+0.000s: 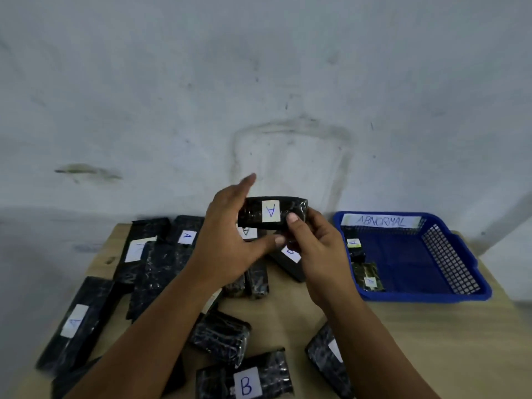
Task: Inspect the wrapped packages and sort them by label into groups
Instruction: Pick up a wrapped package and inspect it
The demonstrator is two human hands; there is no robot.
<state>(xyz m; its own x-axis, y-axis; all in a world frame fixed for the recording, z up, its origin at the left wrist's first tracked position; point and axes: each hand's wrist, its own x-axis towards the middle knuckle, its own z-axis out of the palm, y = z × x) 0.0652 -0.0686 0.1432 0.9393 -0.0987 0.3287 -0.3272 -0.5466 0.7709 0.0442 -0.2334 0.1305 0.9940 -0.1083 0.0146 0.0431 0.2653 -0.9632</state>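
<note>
Nearest the camera a black wrapped package labelled B (246, 383) lies on the wooden worktop (431, 341), with more black wrapped packages (161, 266) spread left and centre (several show A labels, some labels face away or are blurred). Above them both hands hold one A-labelled package (270, 212) off the worktop, label toward the camera: left hand (227, 240) cups its left end with thumb under and fingers (244, 182) mostly straight, right hand (316, 249) pinches its right end with curled fingers. Further right, a blue basket (449, 254) tagged ABNORMAL holds two small packages (361, 260) at its left side.
</note>
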